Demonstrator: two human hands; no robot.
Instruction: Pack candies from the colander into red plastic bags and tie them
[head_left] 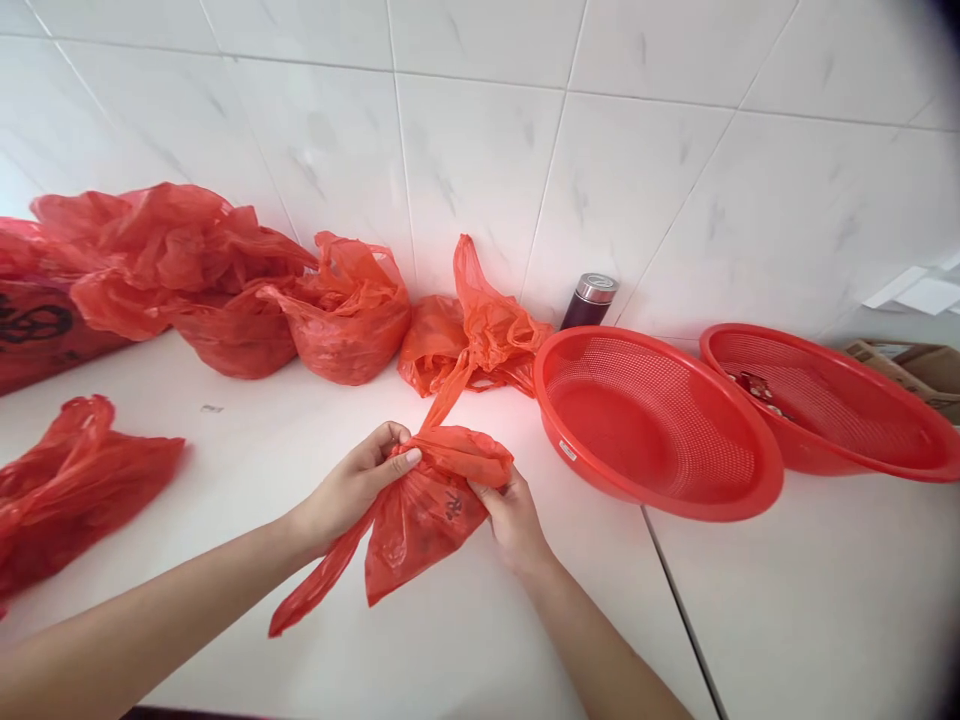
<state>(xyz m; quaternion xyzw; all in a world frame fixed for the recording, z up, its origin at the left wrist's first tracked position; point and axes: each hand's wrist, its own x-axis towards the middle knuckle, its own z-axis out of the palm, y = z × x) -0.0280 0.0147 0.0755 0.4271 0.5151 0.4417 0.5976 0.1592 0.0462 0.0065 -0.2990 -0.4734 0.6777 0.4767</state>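
Between my hands is a red plastic bag (427, 530) with dark printing on its side and some contents showing faintly through. My left hand (360, 480) pinches the gathered neck of the bag between thumb and fingers. On the other side, my right hand (514, 515) grips the bag's upper right edge, its fingertips partly hidden behind the plastic. One twisted handle hangs down to the lower left, and another strip points up from the neck. What the bag contains cannot be made out.
Along the tiled wall stand several filled red bags (345, 320), with a dark flask (589, 303) to their right. Two red plastic baskets (559, 430) sit at the right, a cardboard box (911, 365) behind them. Another red bag (82, 490) lies at the left on the white table (247, 450).
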